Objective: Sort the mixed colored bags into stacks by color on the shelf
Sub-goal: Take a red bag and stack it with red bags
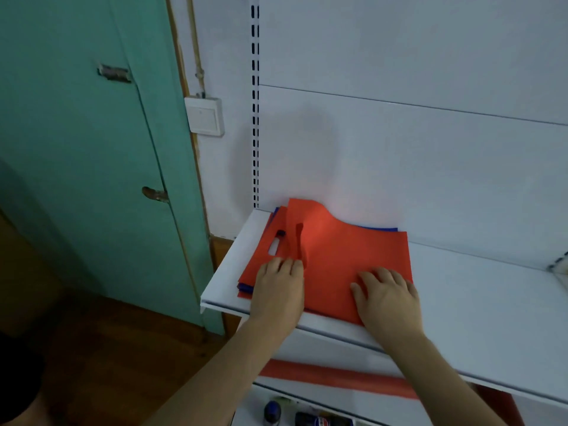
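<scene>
The head view looks down on a white shelf (461, 302) beside a green door (92, 149). At the far left, the door carries a metal latch plate (114, 73) high up and a handle (155, 194) lower down. Right of the door frame, a white wall switch (205, 116) sits on the wall, and next to it runs the shelf's slotted upright (255, 118). On the left end of the shelf lies a pile of flat bags: a red bag (344, 256) on top, with blue bags (381, 229) showing at the back edge and at the front left corner beneath it. The top bag's left edge, with its cut-out handle, is folded up and curls over. The left hand (278, 295) rests on the pile's front left part, fingers together and bent at the fold; whether they pinch the flap cannot be told. The right hand (388, 298) lies flat on the red bag near its front right corner, fingers slightly spread and pressing down. Below, on a lower level, a red strip (338, 379) and dark bottles (319, 421) are partly visible.
</scene>
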